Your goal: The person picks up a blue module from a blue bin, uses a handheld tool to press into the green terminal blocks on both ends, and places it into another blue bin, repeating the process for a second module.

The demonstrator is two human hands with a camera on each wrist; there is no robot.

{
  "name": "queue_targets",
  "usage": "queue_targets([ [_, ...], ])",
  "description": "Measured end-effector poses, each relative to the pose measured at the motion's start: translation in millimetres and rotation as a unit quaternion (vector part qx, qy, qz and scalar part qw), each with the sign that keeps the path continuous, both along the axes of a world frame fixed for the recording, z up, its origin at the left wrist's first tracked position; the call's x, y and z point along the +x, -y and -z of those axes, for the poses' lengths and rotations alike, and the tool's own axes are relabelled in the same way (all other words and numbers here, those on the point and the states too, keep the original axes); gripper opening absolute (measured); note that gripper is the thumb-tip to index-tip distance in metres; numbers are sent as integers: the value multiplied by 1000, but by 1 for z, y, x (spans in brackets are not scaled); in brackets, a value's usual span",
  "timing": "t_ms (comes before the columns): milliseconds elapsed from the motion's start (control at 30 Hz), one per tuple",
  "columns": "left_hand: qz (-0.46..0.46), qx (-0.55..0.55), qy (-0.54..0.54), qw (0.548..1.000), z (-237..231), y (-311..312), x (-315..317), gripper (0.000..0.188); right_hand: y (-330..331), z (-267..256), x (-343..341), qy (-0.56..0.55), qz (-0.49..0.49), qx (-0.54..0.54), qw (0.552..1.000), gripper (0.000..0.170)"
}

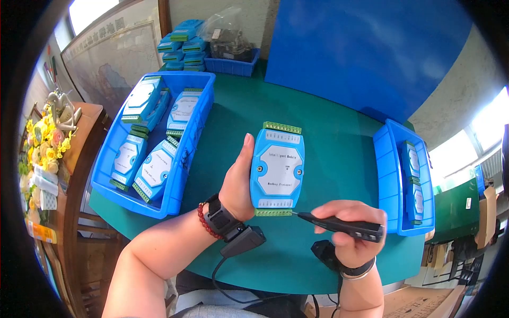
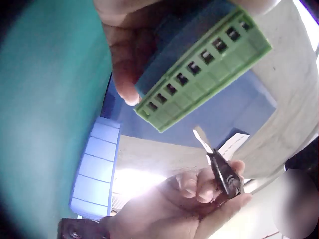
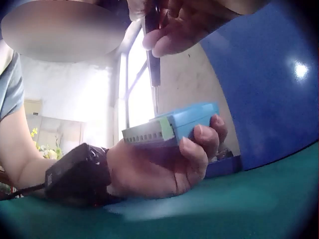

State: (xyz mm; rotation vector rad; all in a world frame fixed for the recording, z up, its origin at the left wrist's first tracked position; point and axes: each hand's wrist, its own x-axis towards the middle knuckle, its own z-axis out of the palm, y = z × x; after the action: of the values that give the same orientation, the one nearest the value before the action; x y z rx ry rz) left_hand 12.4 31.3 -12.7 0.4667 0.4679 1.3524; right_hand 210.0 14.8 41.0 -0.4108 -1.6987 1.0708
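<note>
My left hand (image 1: 237, 185) holds a light-blue electronic module (image 1: 278, 172) with a white label facing up and a green terminal block at each end. In the right wrist view, fingers (image 3: 194, 154) curl around the module's side. My right hand (image 1: 352, 211) grips a slim black screwdriver (image 1: 344, 226), its tip right at the module's near terminal block (image 1: 273, 212). From the left wrist, the terminal block (image 2: 204, 69) shows a row of square openings, and the screwdriver's metal tip (image 2: 201, 138) points toward it.
A blue bin (image 1: 175, 199) with several similar modules stands left on the green table (image 1: 233, 111). Another blue bin (image 1: 389, 185) with modules sits at right. More modules (image 1: 183, 45) are stacked at the back beside a small blue tray (image 1: 233, 66). A blue panel (image 1: 366, 47) rises behind.
</note>
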Motion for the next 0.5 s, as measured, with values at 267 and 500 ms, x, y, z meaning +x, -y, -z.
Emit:
queue_targets([
  [267,11,-11,-8,1000,-1,1,-1,76,-11,-1,-2,62,-58,81,993,24],
  [500,27,-41,-40,998,-3,2,-1,74,-19,-10,1,118,-125,133,976,25],
])
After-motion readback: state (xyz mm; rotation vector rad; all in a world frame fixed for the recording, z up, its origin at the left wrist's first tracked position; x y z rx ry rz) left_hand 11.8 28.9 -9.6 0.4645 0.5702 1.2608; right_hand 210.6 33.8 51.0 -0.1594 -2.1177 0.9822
